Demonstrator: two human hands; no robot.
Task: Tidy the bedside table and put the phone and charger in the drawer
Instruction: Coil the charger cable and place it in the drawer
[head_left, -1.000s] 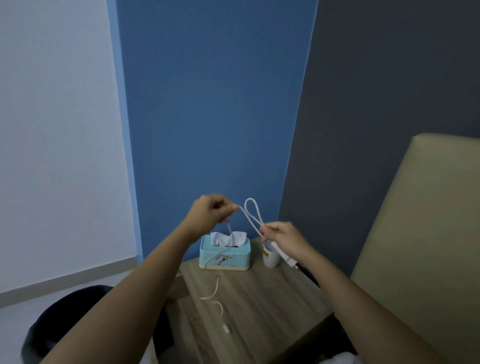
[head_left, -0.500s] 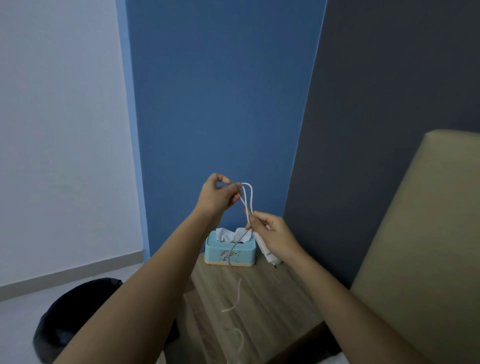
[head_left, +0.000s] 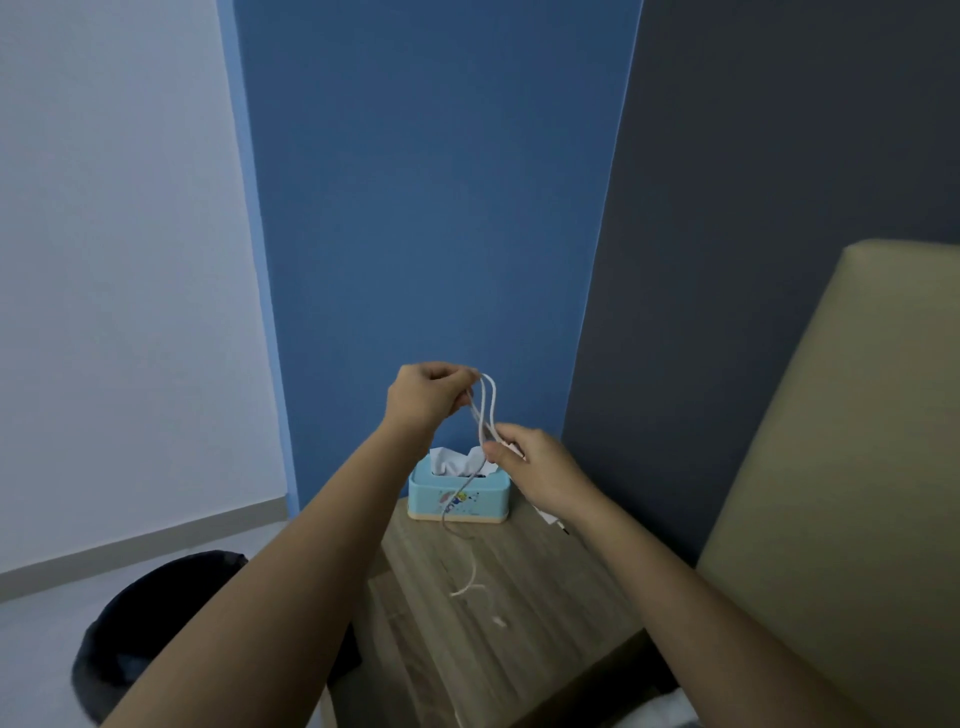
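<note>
Both hands hold a white charger cable (head_left: 487, 410) up over the wooden bedside table (head_left: 524, 613). My left hand (head_left: 428, 396) pinches the top of a loop in the cable. Just below and to the right, my right hand (head_left: 540, 470) grips the loop's lower end together with the white plug, whose tip pokes out under the wrist. The cable's loose tail hangs down past the tissue box, and its end connector hangs just over the tabletop. No phone or drawer is in view.
A light blue tissue box (head_left: 458, 493) with white tissues stands at the back of the table against the blue wall. A black bin (head_left: 150, 618) sits on the floor to the left. A beige headboard (head_left: 841, 467) rises on the right.
Both hands have risen and come closer together, and the loop now stands upright. More of the tail has lifted off the table. The mug seen earlier is now hidden behind my right hand.
</note>
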